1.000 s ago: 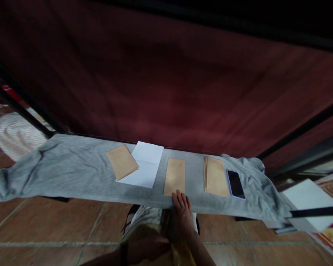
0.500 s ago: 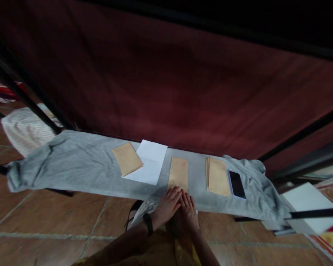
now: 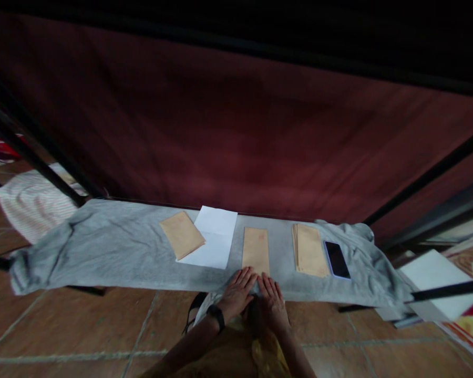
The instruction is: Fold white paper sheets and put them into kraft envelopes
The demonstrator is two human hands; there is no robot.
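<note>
A brown paper envelope lies flat on the grey cloth, its near end under my fingers. My left hand, with a dark band on the wrist, rests with fingers stretched out on the envelope's near left part. Beside it, my right hand lies flat at the near right corner, fingers extended. Neither hand grips anything. To the left, another brown envelope or small pile partly covers a creased white paper sheet. On the right is a stack of brown envelopes.
A phone lies right of the stack. Grey cloth covers the narrow surface, backed by a dark red panel. Black metal bars stand at both ends. A white box is at far right, striped fabric at far left.
My hands have moved slightly apart, the right one shifting right along the envelope's near end. The envelope looks slightly turned. The camera view has tilted a little.
</note>
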